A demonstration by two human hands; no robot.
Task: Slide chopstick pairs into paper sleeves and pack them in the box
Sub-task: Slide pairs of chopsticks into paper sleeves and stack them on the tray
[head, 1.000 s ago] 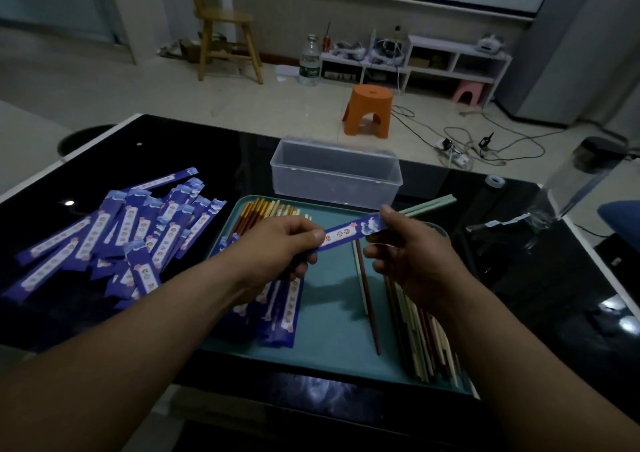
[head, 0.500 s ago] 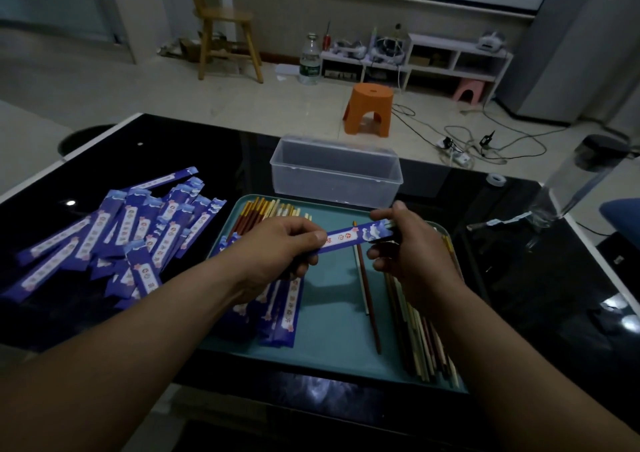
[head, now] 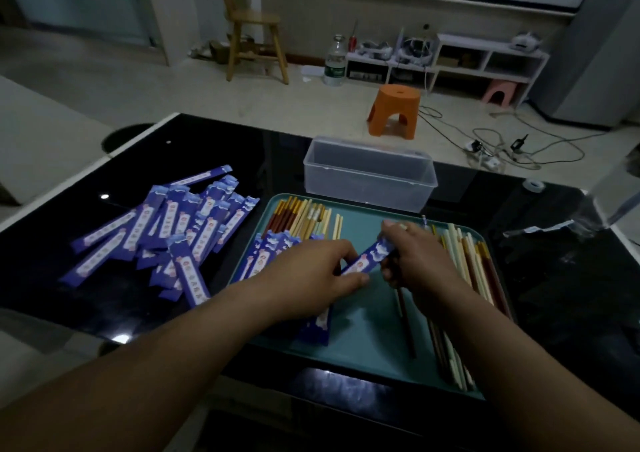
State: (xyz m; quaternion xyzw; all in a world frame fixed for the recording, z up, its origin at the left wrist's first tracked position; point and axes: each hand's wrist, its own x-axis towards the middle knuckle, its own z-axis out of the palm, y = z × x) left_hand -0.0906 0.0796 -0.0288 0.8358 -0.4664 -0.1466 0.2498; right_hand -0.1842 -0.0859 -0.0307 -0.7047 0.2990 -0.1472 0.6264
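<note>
While we pinch the near end of a blue paper sleeve [head: 367,260] with our left hand [head: 311,271], our right hand [head: 417,261] curls round its far end, mid-frame above the teal tray [head: 363,333]. Loose chopsticks [head: 464,264] line the tray's right side. Beyond it, at upper centre, stands the clear plastic box [head: 369,174].

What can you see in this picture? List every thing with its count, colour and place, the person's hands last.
teal plastic tray: one, teal, centre of black glass table
purple paper sleeves: many, purple, heaped on table left of tray
bare wooden chopsticks: many, brown and cream, tray's far-left and right side
clear plastic box: one, transparent, behind tray
orange plastic stool: one, orange, floor beyond table
wooden chair: one, tan, floor at back
held purple sleeve: one, purple, between both hands
left hand: one, grips sleeve's near end
right hand: one, pinches sleeve's far end
</note>
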